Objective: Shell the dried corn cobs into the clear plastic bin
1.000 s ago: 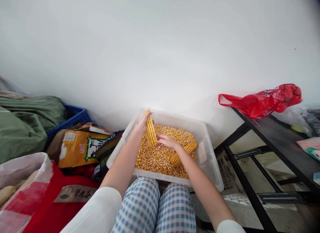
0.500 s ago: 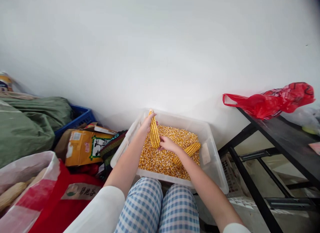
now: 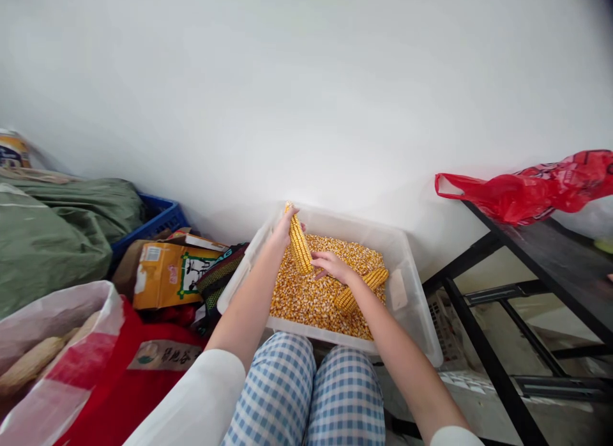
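Note:
My left hand (image 3: 285, 227) is wrapped round the upper part of a yellow corn cob (image 3: 301, 246), which leans over the loose kernels. At the cob's lower end is my right hand (image 3: 334, 267), its fingers stretched out and apart, the fingertips at or very near the cob. Loose corn kernels (image 3: 301, 308) fill the bottom of a clear plastic bin (image 3: 416, 305). A second corn cob (image 3: 376, 279) lies on the kernels, partly behind my right forearm.
Left of the bin lie an orange carton (image 3: 163, 276), a red-and-white bag (image 3: 103, 344) and a blue crate (image 3: 160, 223) under green cloth (image 3: 71, 222). On the right stands a black metal frame (image 3: 483, 344) with a red plastic bag (image 3: 527, 190) on top. A white wall (image 3: 306, 94) rises behind.
My right hand's fingers have spread from a more curled pose at the cob's lower end. The left hand keeps its hold on the cob. The whole view has shifted slightly.

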